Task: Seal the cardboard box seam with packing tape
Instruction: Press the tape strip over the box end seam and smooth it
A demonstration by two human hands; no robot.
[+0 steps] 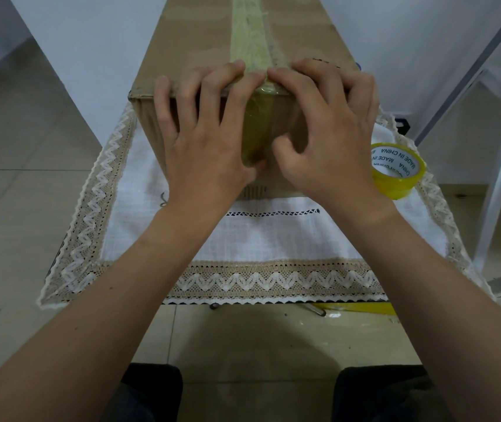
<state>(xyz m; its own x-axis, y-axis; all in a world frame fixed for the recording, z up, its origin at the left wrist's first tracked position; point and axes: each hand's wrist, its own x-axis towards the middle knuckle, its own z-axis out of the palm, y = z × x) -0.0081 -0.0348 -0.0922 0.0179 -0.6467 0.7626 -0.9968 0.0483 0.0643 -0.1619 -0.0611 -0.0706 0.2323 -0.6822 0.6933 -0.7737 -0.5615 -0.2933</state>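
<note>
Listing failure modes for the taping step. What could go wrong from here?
1. The tape on top of the box looks wrinkled. The left hand and right hand press only at the near edge, so it may bond poorly farther back.
2. The tape ends partway down the front face and could peel there.
3. The roll sits beside the right wrist, near the edge of the cloth. A bump could knock it off.

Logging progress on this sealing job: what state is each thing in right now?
Brown cardboard box: closed, top seam taped.
Yellowish clear tape strip: stuck along top, folded down the near face.
Left hand: pressing the box edge beside the strip.
Right hand: pressing there too.
Yellow packing tape roll: lying untouched on the white lace-trimmed cloth.
</note>
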